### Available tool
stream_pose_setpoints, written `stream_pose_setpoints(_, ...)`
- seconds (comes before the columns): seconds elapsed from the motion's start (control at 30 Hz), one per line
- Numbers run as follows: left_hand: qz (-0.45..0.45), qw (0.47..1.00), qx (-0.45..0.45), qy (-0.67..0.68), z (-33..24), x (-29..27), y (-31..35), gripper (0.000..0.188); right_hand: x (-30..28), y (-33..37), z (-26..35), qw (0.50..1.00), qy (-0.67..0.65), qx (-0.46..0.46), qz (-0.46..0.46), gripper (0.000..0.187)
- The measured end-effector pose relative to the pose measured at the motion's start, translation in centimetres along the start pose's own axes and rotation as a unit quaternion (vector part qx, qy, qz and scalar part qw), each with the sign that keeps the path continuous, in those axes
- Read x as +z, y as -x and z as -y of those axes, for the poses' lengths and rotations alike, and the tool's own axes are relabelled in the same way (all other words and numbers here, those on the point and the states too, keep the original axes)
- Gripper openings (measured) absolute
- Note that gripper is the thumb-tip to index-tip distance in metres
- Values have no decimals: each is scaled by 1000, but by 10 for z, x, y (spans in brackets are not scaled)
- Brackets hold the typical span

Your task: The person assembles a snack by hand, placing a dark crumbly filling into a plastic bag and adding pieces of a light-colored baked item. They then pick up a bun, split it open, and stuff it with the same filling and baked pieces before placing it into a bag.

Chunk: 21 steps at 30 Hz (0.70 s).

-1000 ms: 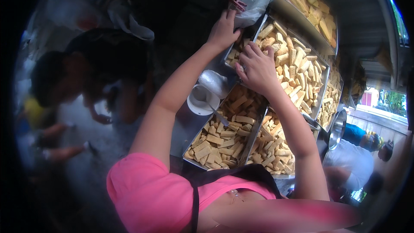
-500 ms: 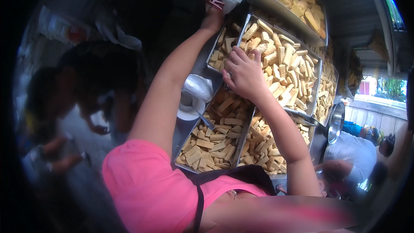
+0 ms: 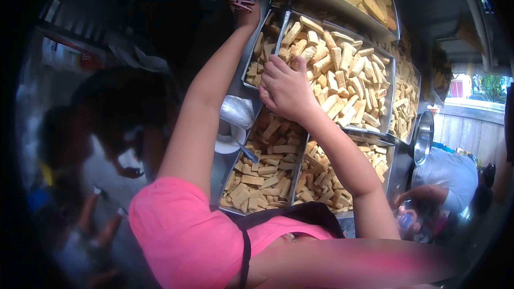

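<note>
Hands: right (image 3: 286, 92) on biscuits (image 3: 342, 75), left (image 3: 247, 17) by tray (image 3: 278, 32)

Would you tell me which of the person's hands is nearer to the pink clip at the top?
Left. The left hand reaches up right beside the pink clip, while the right hand rests lower, on the biscuit sticks in the metal tray.

Shiny steel trays (image 3: 397, 83) hold dry, matt biscuit sticks (image 3: 342, 75) (rough-edged) — pink cloth sleeve (image 3: 176, 230).

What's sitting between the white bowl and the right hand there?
In the head view, a crumpled silvery foil-like wrap lies between the white bowl and the right hand, beside the metal tray's rim.
</note>
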State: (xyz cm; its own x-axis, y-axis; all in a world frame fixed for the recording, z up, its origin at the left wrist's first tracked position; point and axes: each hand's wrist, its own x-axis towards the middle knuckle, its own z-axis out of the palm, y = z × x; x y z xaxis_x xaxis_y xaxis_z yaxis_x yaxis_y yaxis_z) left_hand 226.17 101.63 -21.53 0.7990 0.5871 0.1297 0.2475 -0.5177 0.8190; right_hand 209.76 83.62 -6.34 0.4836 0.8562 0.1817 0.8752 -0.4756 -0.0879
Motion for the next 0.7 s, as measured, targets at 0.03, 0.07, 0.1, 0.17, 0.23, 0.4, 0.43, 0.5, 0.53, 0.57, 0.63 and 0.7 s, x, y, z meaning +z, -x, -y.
stream_pose_setpoints(0.03, 29, 1000, -2, -5, -4, -5, 5, 61, 0, 0, 0, 1000, -2, 6, 19, 21)
stream_pose_setpoints(0.07, 33, 999, 17, 11, -9, -9, 9, 58, -1, 0, 0, 999, -3, 11, 38, 24)
stream_pose_setpoints(0.1, 47, 999, 13, -2, -12, -13, 14, 54, -2, 0, 1, 998, -5, 17, 57, 27)
stream_pose_setpoints(0.17, 94, 992, 72, 53, -14, -19, 26, 57, -5, 1, 2, 999, -21, 16, 43, 29)
stream_pose_setpoints(0.23, 122, 983, 106, 88, -18, -25, 31, 71, -14, 4, 3, 998, -58, 23, 27, 28)
stream_pose_setpoints(0.4, 110, 990, 78, 48, -39, -56, 64, 93, -64, 35, 3, 989, -135, 49, -19, 28)
stream_pose_setpoints(0.43, 122, 989, 67, 53, -45, -67, 73, 91, -77, 46, 3, 987, -142, 69, -37, 26)
stream_pose_setpoints(0.5, 125, 987, 85, 59, -63, -92, 98, 85, -102, 70, 1, 982, -154, 96, -58, 25)
stream_pose_setpoints(0.53, 120, 985, 105, 62, -74, -106, 112, 80, -115, 83, 0, 979, -158, 114, -59, 25)
stream_pose_setpoints(0.57, 97, 983, 138, 71, -87, -119, 127, 74, -127, 100, 0, 976, -156, 135, -73, 23)
stream_pose_setpoints(0.63, 81, 977, 176, 90, -119, -146, 152, 63, -147, 131, 1, 969, -160, 159, -98, 23)
stream_pose_setpoints(0.7, 115, 964, 198, 134, -157, -167, 175, 47, -161, 163, 4, 958, -177, 185, -130, 24)
